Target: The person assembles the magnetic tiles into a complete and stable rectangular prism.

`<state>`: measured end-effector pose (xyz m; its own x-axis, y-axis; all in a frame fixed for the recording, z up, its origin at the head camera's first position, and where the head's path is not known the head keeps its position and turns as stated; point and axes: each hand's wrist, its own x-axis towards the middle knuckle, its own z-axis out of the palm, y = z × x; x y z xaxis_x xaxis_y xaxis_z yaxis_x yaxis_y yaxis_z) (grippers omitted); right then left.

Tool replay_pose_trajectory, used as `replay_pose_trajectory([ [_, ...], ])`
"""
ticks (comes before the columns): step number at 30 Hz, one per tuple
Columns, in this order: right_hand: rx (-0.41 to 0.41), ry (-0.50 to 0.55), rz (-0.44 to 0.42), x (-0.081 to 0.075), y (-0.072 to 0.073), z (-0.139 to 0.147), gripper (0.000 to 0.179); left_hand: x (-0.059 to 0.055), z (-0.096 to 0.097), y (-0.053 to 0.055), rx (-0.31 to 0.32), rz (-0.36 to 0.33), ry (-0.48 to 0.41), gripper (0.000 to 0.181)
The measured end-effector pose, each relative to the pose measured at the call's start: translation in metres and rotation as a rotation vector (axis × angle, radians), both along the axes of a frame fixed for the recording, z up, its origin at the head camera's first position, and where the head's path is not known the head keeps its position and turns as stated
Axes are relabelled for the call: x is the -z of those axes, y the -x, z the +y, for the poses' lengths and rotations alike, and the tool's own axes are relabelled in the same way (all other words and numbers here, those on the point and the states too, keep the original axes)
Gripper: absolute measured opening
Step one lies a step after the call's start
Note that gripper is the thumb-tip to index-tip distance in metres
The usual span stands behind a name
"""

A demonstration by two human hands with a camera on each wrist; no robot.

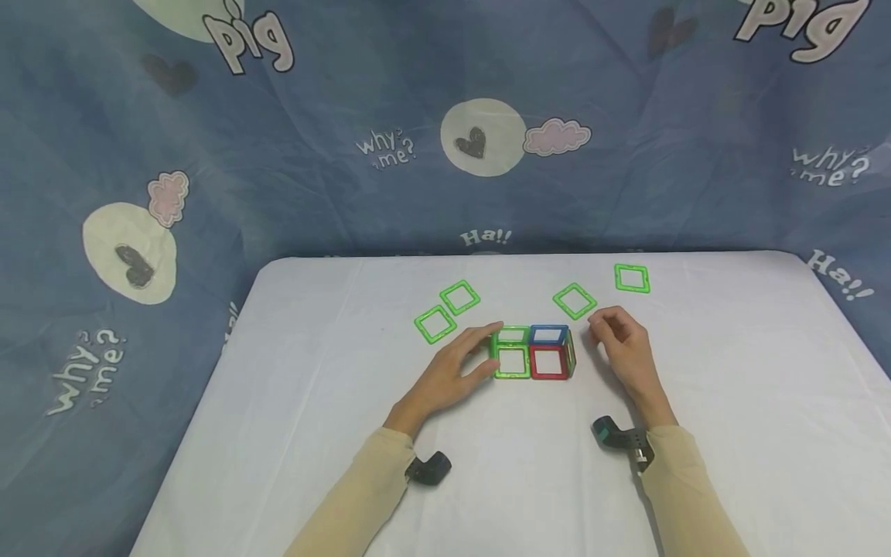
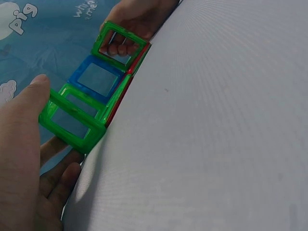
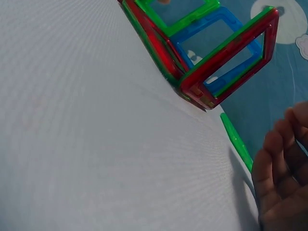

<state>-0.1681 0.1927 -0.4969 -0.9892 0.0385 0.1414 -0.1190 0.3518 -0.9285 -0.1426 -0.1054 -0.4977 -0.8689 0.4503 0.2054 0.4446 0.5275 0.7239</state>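
A box-like structure of magnetic tiles [image 1: 513, 376] stands on the white table, with green, red and blue square frames joined edge to edge. On its left end my left hand [image 1: 445, 375] holds the green end tile [image 2: 72, 132], thumb at one edge and fingers at another. My right hand [image 1: 626, 352] is off the structure's right side, fingers loosely bent, with nothing in them. Just beyond those fingers lies a flat green square tile [image 1: 562, 311]. In the right wrist view the structure's end tile, edged red and green [image 3: 231, 50], stands apart from the right hand [image 3: 284, 178].
Two green square tiles [image 1: 455, 309] [image 1: 421, 320] lie flat to the left of the structure. Another green tile [image 1: 632, 290] lies at the back right. A blue printed cloth [image 1: 390, 209] hangs behind the white table [image 1: 522, 480].
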Motion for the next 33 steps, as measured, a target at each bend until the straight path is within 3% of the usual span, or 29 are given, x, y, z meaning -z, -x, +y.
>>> replay_pose_trajectory([
  [3,0.023,-0.017,0.006,-0.003,-0.002,-0.001,0.025,0.0,0.001,0.0,-0.003,-0.003,0.002,0.056],
  [10,0.037,-0.055,0.041,-0.027,-0.013,-0.011,0.022,-0.001,0.001,-0.001,-0.008,-0.013,0.012,0.056],
  [15,0.033,-0.083,0.045,-0.032,-0.015,-0.013,0.022,-0.001,0.002,-0.001,-0.008,-0.012,0.014,0.056],
  [20,0.052,-0.086,0.069,-0.026,-0.011,-0.01,0.021,0.0,0.001,-0.001,-0.013,-0.009,0.007,0.056],
  [26,0.209,-0.138,0.034,0.002,0.004,0.009,0.03,0.001,-0.001,0.0,-0.004,-0.001,0.007,0.055],
  [29,0.26,-0.115,0.015,0.001,0.004,0.014,0.028,0.001,0.0,0.001,0.009,0.008,-0.003,0.055],
  [33,0.261,-0.083,0.008,0.001,0.005,0.016,0.03,0.001,-0.001,0.001,0.007,0.003,-0.007,0.055],
])
